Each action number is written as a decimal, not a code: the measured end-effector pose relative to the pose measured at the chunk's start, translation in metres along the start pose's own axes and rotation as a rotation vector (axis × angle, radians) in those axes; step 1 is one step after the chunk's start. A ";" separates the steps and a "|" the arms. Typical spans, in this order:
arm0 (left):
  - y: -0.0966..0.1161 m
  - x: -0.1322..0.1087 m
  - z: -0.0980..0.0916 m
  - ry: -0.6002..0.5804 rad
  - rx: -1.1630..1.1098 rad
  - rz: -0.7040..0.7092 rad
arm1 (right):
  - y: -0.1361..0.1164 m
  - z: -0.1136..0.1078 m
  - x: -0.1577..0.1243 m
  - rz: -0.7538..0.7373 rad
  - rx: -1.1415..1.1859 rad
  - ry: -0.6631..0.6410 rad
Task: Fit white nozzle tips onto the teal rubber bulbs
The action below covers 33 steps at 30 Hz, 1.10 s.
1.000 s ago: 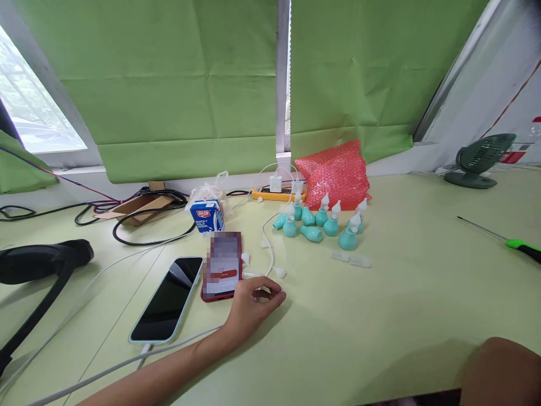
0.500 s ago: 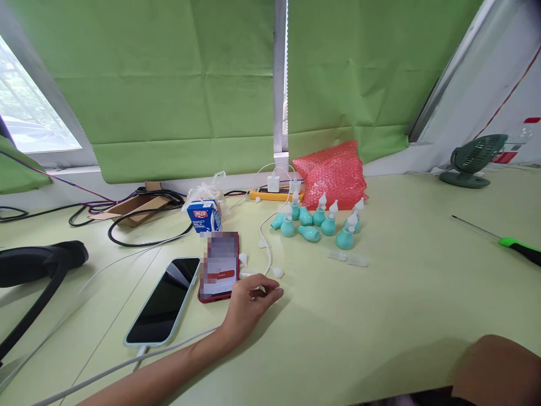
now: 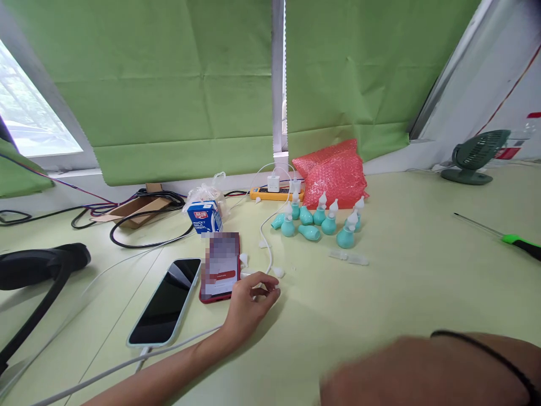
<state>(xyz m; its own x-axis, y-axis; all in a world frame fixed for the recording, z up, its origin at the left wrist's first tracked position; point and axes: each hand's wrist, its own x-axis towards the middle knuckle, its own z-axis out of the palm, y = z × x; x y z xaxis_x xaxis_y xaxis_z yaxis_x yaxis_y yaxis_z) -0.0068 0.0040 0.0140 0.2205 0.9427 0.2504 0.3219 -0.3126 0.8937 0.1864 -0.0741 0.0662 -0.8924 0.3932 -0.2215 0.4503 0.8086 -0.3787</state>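
My left hand (image 3: 252,298) rests on the table with thumb and fingers closed in a pinch; a tiny pale bit may show at the fingertips, too small to name. Just beyond it lies a small white nozzle tip (image 3: 278,272). My right hand (image 3: 389,372), smeared by motion, comes in at the bottom right with a black band at its wrist; its fingers cannot be made out. Farther back several turquoise squeeze bulbs stand or lie in a group, most topped with white nozzles, such as the front bulb (image 3: 345,238). A clear plastic tube (image 3: 349,257) lies before them.
Left of my left hand lie a red-cased phone (image 3: 220,268) and a charging phone (image 3: 164,301). A blue milk carton (image 3: 205,217), an orange power strip (image 3: 274,194) and a red bubble-wrap bag (image 3: 333,177) stand behind. At right are a screwdriver (image 3: 502,237) and a fan (image 3: 475,158).
My right hand has moved in from the lower right edge, over the table's front. My left hand has barely shifted, its thumb and fingers drawn slightly closer together.
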 end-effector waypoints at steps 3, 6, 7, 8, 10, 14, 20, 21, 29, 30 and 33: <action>0.001 -0.001 0.000 0.014 -0.002 -0.013 | 0.037 -0.051 0.012 0.340 -0.254 0.072; 0.003 -0.002 0.000 0.006 -0.009 0.005 | 0.076 -0.082 0.021 0.689 -0.441 0.054; 0.003 -0.001 0.000 0.007 -0.013 0.003 | 0.089 -0.086 0.024 0.754 -0.459 0.058; 0.004 -0.001 0.000 0.012 -0.019 -0.003 | 0.100 -0.086 0.026 0.770 -0.460 0.057; 0.005 -0.001 0.000 0.022 -0.029 -0.025 | 0.119 -0.081 0.028 0.757 -0.447 0.054; 0.005 0.000 0.000 0.021 -0.044 -0.038 | 0.134 -0.072 0.032 0.630 -0.435 0.141; 0.003 -0.002 -0.001 0.048 -0.070 0.004 | 0.104 -0.060 0.051 0.068 0.169 0.480; 0.003 -0.002 -0.001 0.057 -0.076 0.010 | 0.100 -0.054 0.055 0.020 0.289 0.483; 0.001 0.000 -0.001 0.063 -0.102 0.021 | 0.100 -0.007 0.073 0.042 0.888 0.666; 0.000 0.000 -0.001 0.059 -0.103 0.019 | 0.101 -0.003 0.074 0.038 0.946 0.700; -0.001 0.000 0.000 0.042 -0.100 0.012 | 0.101 0.006 0.076 0.037 1.058 0.758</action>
<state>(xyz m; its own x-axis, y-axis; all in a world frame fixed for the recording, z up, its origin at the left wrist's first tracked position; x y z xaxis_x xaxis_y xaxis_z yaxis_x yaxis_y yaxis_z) -0.0075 0.0046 0.0133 0.1840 0.9436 0.2752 0.2256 -0.3130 0.9226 0.1642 0.0349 0.0061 -0.5176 0.8362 0.1813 -0.0299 0.1940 -0.9805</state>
